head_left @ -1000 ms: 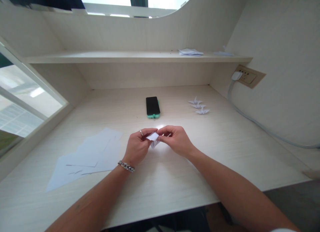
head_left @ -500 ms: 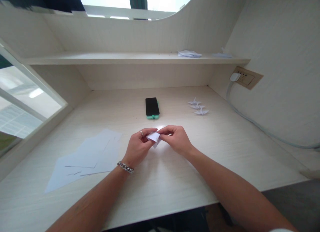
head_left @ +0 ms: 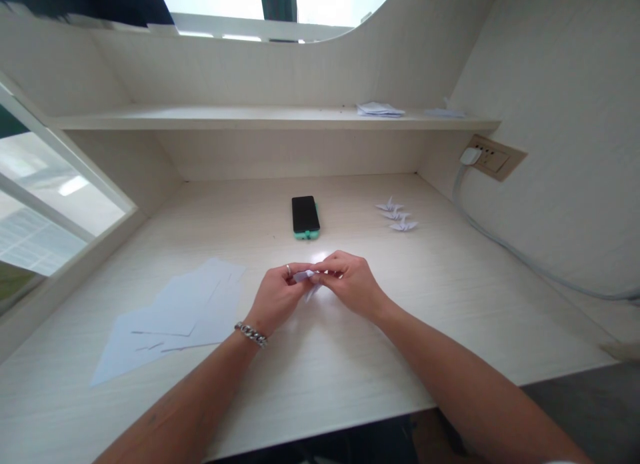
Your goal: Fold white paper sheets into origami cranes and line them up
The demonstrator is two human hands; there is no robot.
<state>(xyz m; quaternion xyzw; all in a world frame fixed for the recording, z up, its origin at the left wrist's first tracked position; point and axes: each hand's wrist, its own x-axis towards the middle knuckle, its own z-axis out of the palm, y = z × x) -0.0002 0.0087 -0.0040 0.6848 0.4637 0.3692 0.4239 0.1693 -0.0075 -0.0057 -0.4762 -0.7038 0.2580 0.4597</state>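
Folded paper (head_left: 303, 275) pinched on your side of the phone (head_left: 305, 214)

Your left hand (head_left: 279, 294) grips the small white folded paper by its left part, closer to you than the phone. Your right hand (head_left: 354, 281) pinches its right end between thumb and fingers; the fingertips of both nearly meet, partly hiding the folds. On the table (head_left: 345, 384), three paper cranes (head_left: 396, 215) sit right of the phone. Loose white sheets (head_left: 200, 301) overlap to the phone's left and nearer you. Beyond the phone, a shelf (head_left: 225, 118) carries folded white papers (head_left: 380, 109).
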